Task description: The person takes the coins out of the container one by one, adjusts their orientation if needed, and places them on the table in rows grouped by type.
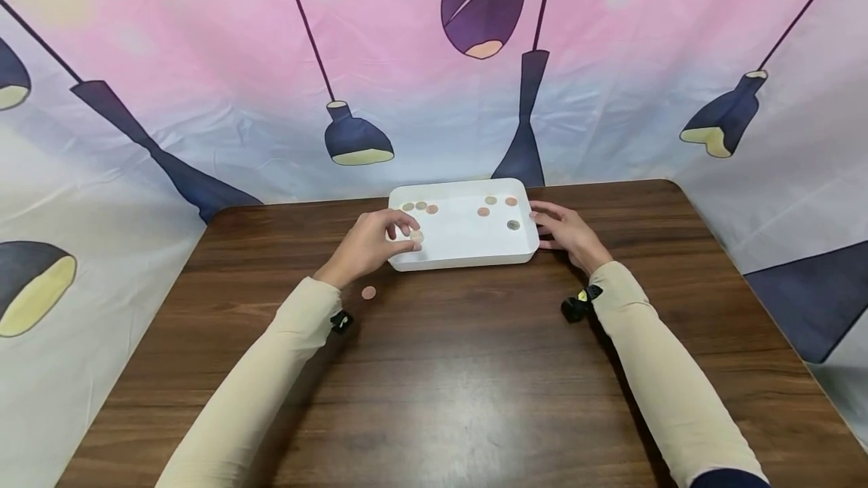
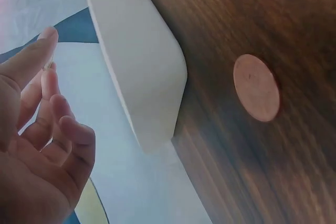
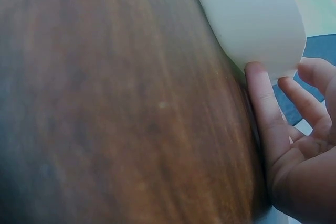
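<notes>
The scene is evenly and brightly lit from above. A soft sheen is seen on the dark brown wooden table [image 1: 475, 367] toward 6 o'clock, and faint shadows are cast beneath the sleeves. Straight lines are bowed at the head view's edges. Both wrist views are blurred, the wood grain being smeared.

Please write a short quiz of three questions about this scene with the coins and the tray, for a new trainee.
1. True or false: the left hand pinches a coin over the white tray.
2. Where does the lone copper coin lie? A) in the tray B) on the wooden table C) in the right hand
3. What does the right hand touch?

Key: 1 true; 2 B; 3 the tray's right side.
</notes>
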Demonstrator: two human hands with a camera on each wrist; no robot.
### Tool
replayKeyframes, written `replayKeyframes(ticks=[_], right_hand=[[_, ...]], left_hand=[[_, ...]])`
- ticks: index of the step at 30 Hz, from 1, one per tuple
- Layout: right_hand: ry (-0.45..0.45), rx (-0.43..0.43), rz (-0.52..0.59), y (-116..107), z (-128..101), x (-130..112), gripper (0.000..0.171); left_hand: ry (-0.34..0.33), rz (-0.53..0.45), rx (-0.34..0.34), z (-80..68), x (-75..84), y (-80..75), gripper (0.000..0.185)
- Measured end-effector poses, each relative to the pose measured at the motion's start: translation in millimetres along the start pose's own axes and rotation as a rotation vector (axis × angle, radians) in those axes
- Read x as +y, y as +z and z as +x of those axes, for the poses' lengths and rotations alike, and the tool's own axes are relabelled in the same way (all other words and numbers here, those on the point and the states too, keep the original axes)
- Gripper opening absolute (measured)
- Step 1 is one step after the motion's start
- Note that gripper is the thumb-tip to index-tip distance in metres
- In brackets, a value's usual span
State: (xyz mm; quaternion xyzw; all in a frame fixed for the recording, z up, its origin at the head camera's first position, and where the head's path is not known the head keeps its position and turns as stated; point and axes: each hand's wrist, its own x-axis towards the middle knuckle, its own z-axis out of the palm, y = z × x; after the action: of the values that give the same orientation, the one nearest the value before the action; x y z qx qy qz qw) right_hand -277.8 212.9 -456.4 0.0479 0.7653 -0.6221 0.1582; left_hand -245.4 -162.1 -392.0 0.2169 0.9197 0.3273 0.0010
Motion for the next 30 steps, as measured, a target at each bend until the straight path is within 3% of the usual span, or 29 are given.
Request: replayKeyframes(ticks=[6, 13, 20, 30], right_hand=[[-0.01, -0.015, 0.008, 0.3, -0.8, 0.8, 0.057], [-0.013, -0.014, 0.0, -1.1, -0.3, 0.7, 0.056], [-0.01, -0.02, 0.001, -0.5, -0.2, 0.1, 0.056], [-0.013, -0.009, -0.009, -0.7, -1.7, -1.2, 0.056]], left_hand=[[-0.02, -0.072, 0.04, -20.1, -4.1, -5.0, 0.025], [-0.086, -0.126, 0.015, -42.9, -14.3, -1.2, 0.024], [-0.167, -0.269, -0.087, -56.9, -19.5, 1.9, 0.02], [-0.264, -0.205, -0.197, -63.5, -20.6, 10.8, 0.024]])
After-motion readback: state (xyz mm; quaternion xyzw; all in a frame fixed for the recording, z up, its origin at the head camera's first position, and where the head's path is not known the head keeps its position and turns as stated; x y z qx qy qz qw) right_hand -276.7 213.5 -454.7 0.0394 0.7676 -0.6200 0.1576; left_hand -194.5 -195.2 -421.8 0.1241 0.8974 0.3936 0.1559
